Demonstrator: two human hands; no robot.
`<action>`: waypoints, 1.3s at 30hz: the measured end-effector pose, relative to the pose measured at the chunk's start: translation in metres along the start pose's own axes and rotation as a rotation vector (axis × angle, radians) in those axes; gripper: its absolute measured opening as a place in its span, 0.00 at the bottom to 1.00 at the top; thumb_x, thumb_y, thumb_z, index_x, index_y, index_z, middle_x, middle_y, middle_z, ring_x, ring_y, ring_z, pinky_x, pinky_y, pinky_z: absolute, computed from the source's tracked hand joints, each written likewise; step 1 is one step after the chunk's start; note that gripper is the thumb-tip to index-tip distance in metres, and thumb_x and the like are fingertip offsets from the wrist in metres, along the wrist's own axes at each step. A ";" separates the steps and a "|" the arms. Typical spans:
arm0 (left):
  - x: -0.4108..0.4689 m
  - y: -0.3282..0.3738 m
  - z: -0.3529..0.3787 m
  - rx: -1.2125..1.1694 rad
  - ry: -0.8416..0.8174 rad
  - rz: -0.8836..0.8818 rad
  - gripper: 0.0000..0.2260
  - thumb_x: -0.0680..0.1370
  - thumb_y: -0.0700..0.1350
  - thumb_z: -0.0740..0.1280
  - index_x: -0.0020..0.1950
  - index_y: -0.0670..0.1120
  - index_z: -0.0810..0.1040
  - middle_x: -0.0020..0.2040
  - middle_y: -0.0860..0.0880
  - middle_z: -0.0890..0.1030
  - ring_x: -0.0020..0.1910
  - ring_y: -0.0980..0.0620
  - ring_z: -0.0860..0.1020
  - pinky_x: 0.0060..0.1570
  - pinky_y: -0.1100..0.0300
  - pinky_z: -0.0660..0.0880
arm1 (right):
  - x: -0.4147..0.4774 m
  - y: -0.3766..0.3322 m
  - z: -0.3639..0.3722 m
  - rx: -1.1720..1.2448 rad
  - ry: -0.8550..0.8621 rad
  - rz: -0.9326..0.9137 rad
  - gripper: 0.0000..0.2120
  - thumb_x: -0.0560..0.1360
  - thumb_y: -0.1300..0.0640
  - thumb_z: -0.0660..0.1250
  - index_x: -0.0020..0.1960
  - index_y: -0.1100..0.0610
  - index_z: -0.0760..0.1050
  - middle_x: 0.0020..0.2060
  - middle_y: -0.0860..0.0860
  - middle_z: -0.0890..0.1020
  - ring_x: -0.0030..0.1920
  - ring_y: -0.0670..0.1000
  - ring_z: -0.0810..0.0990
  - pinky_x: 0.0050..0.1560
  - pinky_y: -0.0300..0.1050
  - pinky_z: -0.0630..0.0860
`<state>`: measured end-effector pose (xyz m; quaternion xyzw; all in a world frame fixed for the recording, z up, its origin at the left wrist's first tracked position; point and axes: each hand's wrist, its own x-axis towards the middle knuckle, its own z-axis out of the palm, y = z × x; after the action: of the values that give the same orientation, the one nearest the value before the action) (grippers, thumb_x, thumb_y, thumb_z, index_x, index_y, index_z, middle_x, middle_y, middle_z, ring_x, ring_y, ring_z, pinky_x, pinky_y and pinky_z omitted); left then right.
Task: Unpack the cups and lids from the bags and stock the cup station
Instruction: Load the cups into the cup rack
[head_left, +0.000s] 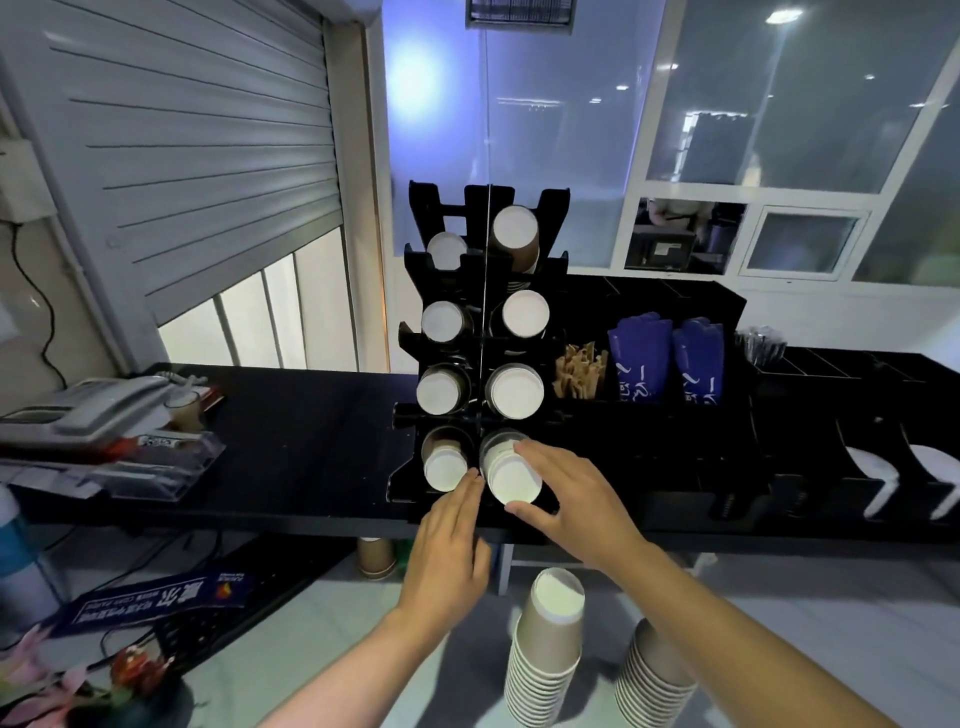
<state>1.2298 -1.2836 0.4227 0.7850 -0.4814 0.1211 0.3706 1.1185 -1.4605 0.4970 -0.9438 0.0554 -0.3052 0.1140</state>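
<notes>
Brown paper cups: a nested stack of brown paper cups with white bases (511, 475) lies on its side in the bottom right slot of the tall black plastic cup rack (404, 480), centre of the frame, base end toward the camera.
Rack: two columns of slots, and every slot in view shows a white cup base.
Right hand: the right hand (569, 488) is curled round the jutting end of that stack, fingers over the top and thumb beneath.
Left hand: the left hand (447, 551) has its fingers straight and together, tips touching the rack between the two bottom slots. It holds nothing.
Table: the long black table (311, 441) carries the rack across the middle of the frame.
Spare stock: two loose upturned stacks of brown paper cups (548, 639) stand at lower right. I cannot tell what they rest on.
Lids and bags: no bag is in view. The white shapes at far right are too unclear to call lids.
Step in hand: probably seating this stack in the bottom right slot.
Next move: likely a straight push along the slot with the left hand bracing the rack, then letting go and reaching down for a loose stack. A skewed push could jam or dent the cups.
</notes>
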 end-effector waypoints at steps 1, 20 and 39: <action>0.001 0.000 0.001 0.005 0.003 -0.007 0.34 0.74 0.39 0.63 0.81 0.47 0.59 0.81 0.52 0.59 0.78 0.54 0.59 0.75 0.55 0.61 | 0.001 0.002 0.002 -0.005 0.001 0.020 0.34 0.75 0.34 0.67 0.75 0.47 0.67 0.71 0.43 0.73 0.71 0.45 0.71 0.66 0.51 0.72; 0.010 0.001 -0.004 -0.013 0.068 -0.006 0.24 0.80 0.42 0.67 0.76 0.47 0.69 0.75 0.51 0.70 0.73 0.55 0.67 0.72 0.56 0.66 | -0.012 0.017 0.001 0.199 -0.243 0.260 0.41 0.74 0.45 0.74 0.80 0.46 0.56 0.76 0.43 0.65 0.75 0.44 0.63 0.74 0.42 0.63; 0.037 -0.016 -0.026 -0.096 0.002 0.060 0.21 0.73 0.35 0.76 0.66 0.44 0.80 0.59 0.49 0.83 0.50 0.54 0.82 0.58 0.71 0.73 | -0.021 0.006 -0.011 0.188 -0.250 0.388 0.23 0.79 0.56 0.71 0.72 0.55 0.71 0.40 0.39 0.74 0.43 0.45 0.76 0.48 0.33 0.70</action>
<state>1.2666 -1.2854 0.4532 0.7515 -0.5096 0.1097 0.4044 1.0953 -1.4643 0.4922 -0.9312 0.1924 -0.1622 0.2637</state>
